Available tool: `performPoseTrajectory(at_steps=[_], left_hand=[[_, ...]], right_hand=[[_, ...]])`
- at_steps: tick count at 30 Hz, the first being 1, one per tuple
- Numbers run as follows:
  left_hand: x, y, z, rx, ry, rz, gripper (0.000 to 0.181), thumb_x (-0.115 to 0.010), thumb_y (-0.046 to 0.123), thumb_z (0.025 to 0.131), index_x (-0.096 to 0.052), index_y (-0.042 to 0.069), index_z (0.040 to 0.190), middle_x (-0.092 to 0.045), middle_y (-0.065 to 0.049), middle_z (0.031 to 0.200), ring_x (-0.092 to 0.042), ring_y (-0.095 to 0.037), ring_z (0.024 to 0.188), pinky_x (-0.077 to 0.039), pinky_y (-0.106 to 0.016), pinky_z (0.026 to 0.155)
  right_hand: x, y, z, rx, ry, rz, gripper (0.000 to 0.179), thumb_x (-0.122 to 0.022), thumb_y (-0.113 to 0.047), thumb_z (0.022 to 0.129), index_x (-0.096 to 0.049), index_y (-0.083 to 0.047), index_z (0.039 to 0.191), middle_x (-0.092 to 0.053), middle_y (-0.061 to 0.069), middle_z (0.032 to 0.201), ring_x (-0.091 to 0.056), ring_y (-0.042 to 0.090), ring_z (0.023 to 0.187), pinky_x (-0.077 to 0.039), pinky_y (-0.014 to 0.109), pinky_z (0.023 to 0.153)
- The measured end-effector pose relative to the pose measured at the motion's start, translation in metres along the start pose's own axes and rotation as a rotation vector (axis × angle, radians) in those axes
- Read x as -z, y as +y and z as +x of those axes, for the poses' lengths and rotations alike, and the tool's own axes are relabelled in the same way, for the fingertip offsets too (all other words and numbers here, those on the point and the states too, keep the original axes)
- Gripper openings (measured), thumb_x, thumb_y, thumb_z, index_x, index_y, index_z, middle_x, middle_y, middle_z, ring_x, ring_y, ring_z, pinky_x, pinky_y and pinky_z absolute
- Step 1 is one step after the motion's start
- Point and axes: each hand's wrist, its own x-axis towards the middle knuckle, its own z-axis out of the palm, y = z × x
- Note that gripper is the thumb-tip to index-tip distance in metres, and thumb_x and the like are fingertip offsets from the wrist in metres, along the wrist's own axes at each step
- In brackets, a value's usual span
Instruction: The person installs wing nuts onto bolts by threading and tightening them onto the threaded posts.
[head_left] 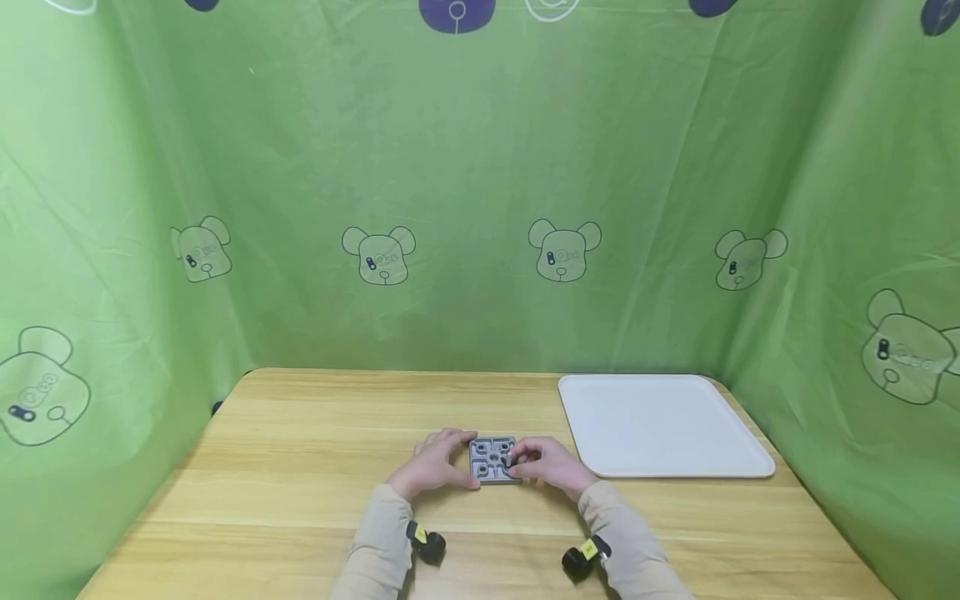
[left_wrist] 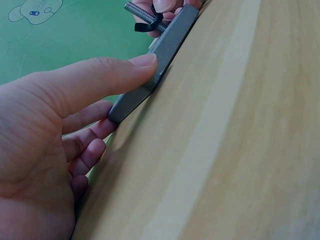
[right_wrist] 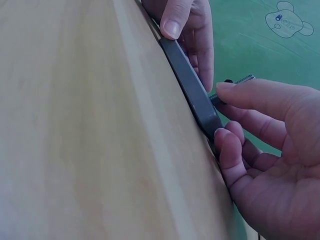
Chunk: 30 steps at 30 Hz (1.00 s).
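Note:
A square grey metal plate (head_left: 492,467) with recessed channels and several holes lies flat on the wooden table. My left hand (head_left: 433,465) holds it at the left side, thumb on the near edge and fingers at the far edge. At the plate's right side, my right hand (head_left: 551,463) pinches a threaded bolt (left_wrist: 137,12) with a black winged piece (left_wrist: 145,26) on it, between thumb and index finger. The bolt stands up from the plate's upper face; its lower end is hidden. The right hand's lower fingers touch the plate's edge in the right wrist view.
A white rectangular tray (head_left: 660,425) lies at the table's back right, beyond my right hand. Green cloth (head_left: 472,317) printed with bear heads hangs behind the wooden table (head_left: 300,467) and along both sides. Each wrist carries a small black camera (head_left: 431,547).

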Motion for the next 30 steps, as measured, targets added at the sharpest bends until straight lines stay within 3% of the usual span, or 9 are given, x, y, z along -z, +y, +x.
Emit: performPoseTrajectory(at_steps=[12, 19, 30], left_hand=[[-0.0005, -0.0017, 0.0015, -0.001, -0.001, 0.002, 0.087, -0.082, 0.040, 0.067, -0.047, 0.018, 0.144, -0.046, -0.012, 0.148, -0.037, -0.036, 0.137, -0.019, -0.066, 0.112], [0.0001, -0.0004, 0.0007, 0.000, 0.003, 0.006, 0.087, -0.083, 0.040, 0.067, -0.047, 0.018, 0.144, -0.046, -0.013, 0.148, -0.037, -0.037, 0.138, -0.019, -0.066, 0.112], [-0.0001, -0.0004, 0.0002, 0.000, 0.000, -0.003, 0.087, -0.082, 0.040, 0.067, -0.047, 0.018, 0.144, -0.046, -0.012, 0.148, -0.037, -0.036, 0.137, -0.020, -0.066, 0.112]], right_hand=[[0.0050, 0.0013, 0.0011, 0.000, -0.045, 0.011, 0.031, -0.073, -0.006, 0.077, -0.063, 0.009, 0.103, -0.059, 0.000, 0.082, -0.053, 0.011, 0.073, -0.049, 0.021, 0.059], [0.0072, 0.0055, 0.0017, 0.023, -0.062, 0.008, 0.031, -0.064, 0.001, 0.075, -0.063, 0.011, 0.104, -0.060, 0.002, 0.086, -0.054, 0.010, 0.078, -0.050, 0.018, 0.063], [0.0056, 0.0050, 0.0016, 0.002, -0.041, 0.004, 0.027, -0.066, -0.003, 0.082, -0.062, 0.012, 0.104, -0.062, 0.008, 0.088, -0.053, 0.012, 0.076, -0.050, 0.020, 0.063]])
